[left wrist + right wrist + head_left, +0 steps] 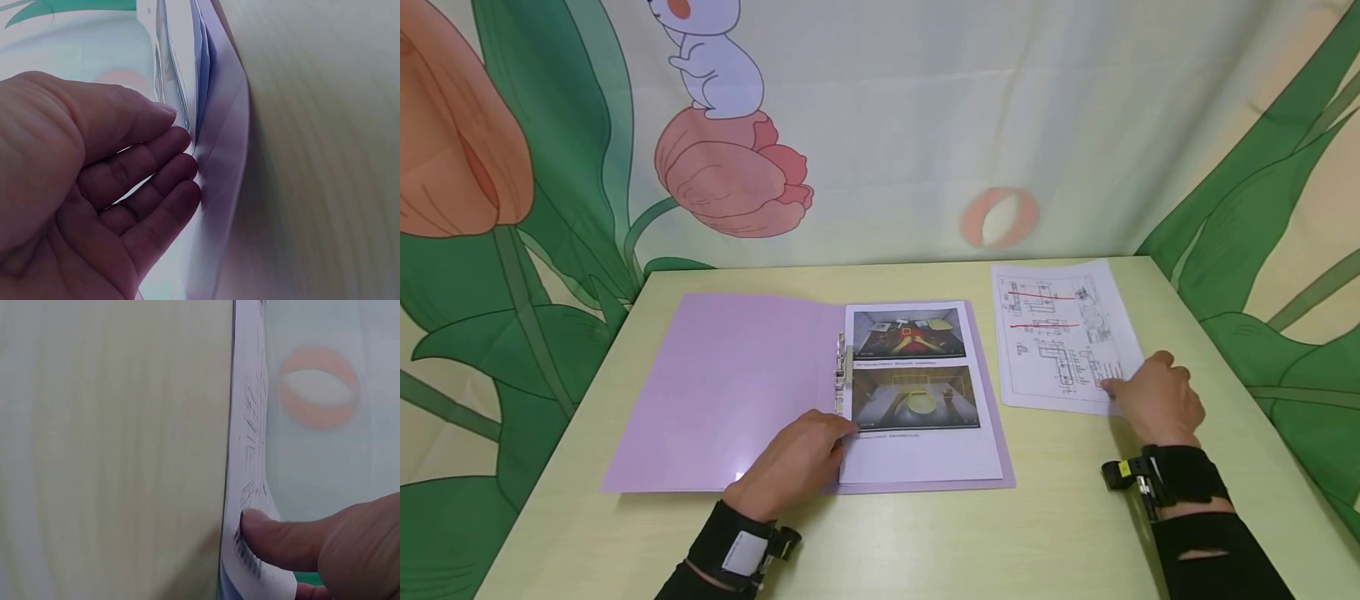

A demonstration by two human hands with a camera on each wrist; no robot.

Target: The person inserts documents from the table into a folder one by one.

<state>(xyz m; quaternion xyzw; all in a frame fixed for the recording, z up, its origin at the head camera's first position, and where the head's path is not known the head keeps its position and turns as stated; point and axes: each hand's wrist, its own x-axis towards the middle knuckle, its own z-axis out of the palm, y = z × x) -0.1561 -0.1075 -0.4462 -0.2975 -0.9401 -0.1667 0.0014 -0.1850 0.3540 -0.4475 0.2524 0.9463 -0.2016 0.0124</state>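
Note:
A lilac ring binder (pixel 730 392) lies spread on the table, with printed sheets (pixel 917 458) on its right side showing two photos. My left hand (pixel 797 462) rests at the binder's spine, near the lower left edge of those sheets. In the left wrist view the fingers (pixel 165 212) are loosely bent and touch the lilac cover. To the right lie sheets of technical drawings (pixel 1037 333) with two red lines across them. My right hand (pixel 1161 404) pinches their lower right corner. The thumb (pixel 281 540) presses on top, and the paper bends there; the other fingers are mostly hidden.
A metal ring clip (pixel 841 375) stands along the binder's spine. Everything lies on a pale wooden table (pixel 955 542). Behind it hangs a curtain (pixel 887 133) printed with flowers and a white animal figure. Both wrists wear black straps with small cameras.

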